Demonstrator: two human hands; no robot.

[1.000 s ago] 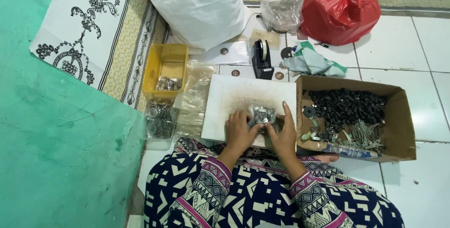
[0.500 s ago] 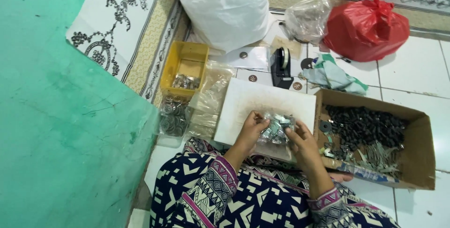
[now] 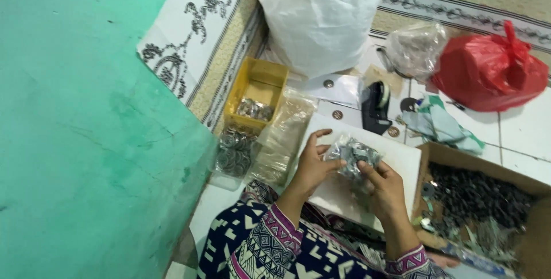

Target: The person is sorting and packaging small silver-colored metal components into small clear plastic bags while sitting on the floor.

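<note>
My left hand (image 3: 314, 165) and my right hand (image 3: 385, 182) both grip a small clear plastic bag (image 3: 353, 155) filled with small dark metal parts. They hold it just above a white board (image 3: 396, 158) that lies across my lap. My sleeves carry a dark blue and white pattern with pink cuffs. To the right, a brown cardboard box (image 3: 480, 158) holds several dark metal pieces (image 3: 479, 198).
A yellow tray (image 3: 270, 75) with shiny round parts sits at the left, a clear bag of round metal pieces (image 3: 233, 154) and a stack of empty clear bags (image 3: 282, 138) below it. Farther back are a big white sack (image 3: 321, 15), a black tape dispenser (image 3: 376, 107), a red bag (image 3: 488, 72) and a green wall (image 3: 74, 130).
The camera has swung left and closer, so everything shifts right in view. Both hands keep hold of the small bag, lifted slightly above the board.
</note>
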